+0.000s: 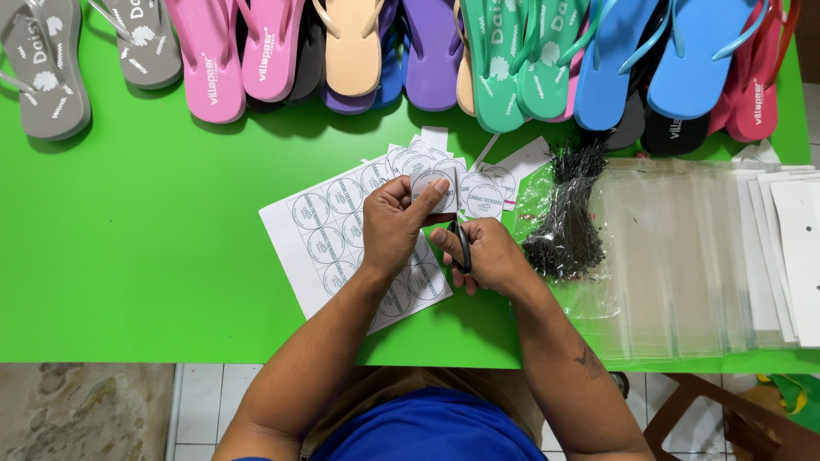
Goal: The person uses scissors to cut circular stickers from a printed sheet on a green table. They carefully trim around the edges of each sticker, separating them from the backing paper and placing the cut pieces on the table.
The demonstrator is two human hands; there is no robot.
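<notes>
Head view shows a small white label piece [433, 189] with a grey printed circle, pinched in the left hand [395, 224] just above the sheet of round labels [329, 239]. Right hand [487, 256], beside that sheet's right edge, grips black scissors [462, 245]; cut labels [483, 192] lie just beyond.

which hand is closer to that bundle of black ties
Right. The right hand, holding scissors, sits just beside the bundle of black ties; the left hand is farther off, holding a paper label.
</notes>
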